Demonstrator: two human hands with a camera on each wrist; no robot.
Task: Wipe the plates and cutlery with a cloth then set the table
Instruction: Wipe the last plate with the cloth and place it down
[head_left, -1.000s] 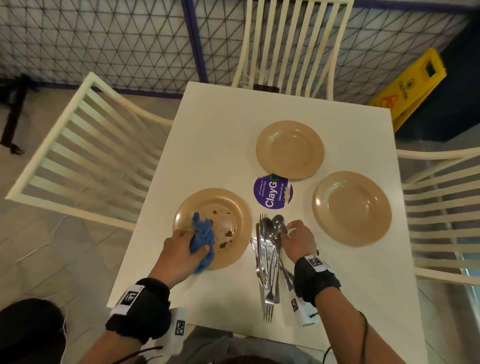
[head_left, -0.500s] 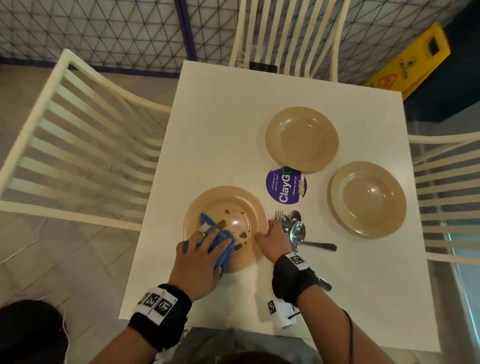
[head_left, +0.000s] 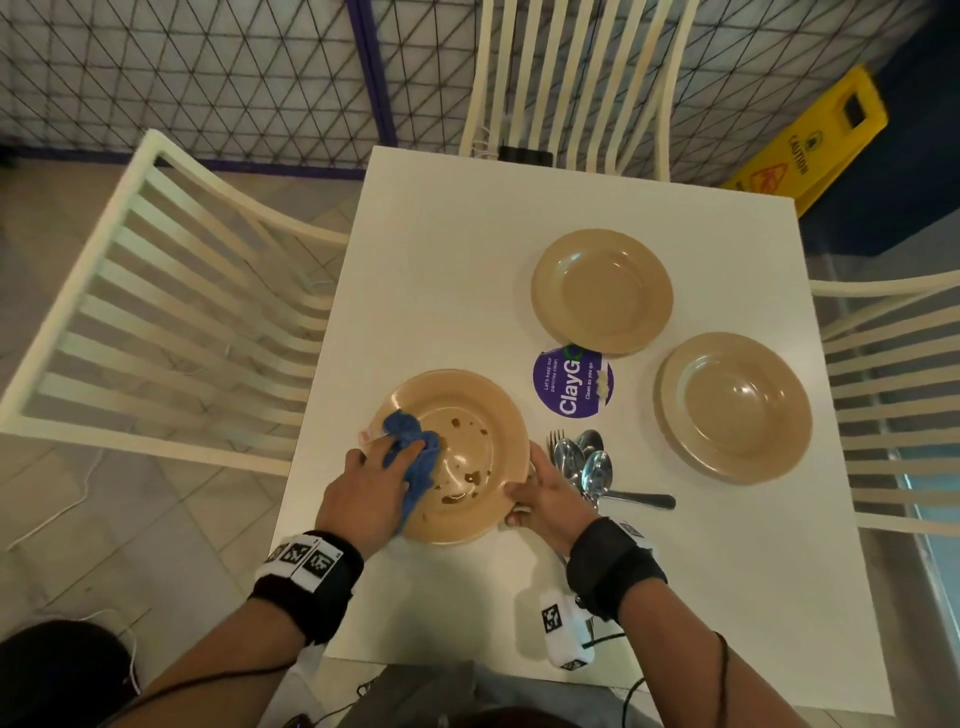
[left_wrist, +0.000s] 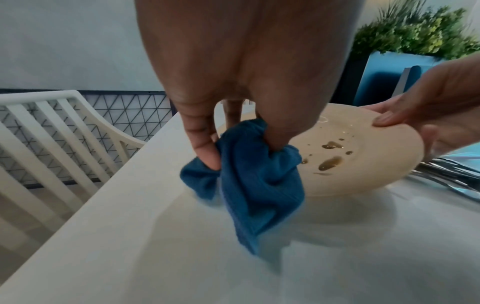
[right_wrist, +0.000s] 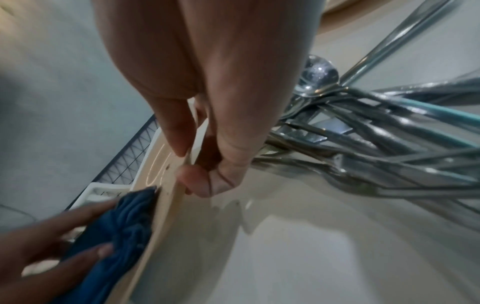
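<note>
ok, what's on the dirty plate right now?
On the dirty plate: brown food spots in the well, and the blue cloth bunched in the left hand over its left rim. Whatever lies beneath the cloth is covered. The right hand pinches its right rim.

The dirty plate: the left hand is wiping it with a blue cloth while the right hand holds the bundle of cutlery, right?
Not quite. The right hand grips the rim of the dirty plate, not the cutlery, which lies on the table beside it. The right wrist view shows thumb and fingers pinching the rim. The left hand does hold the blue cloth on the plate.
</note>
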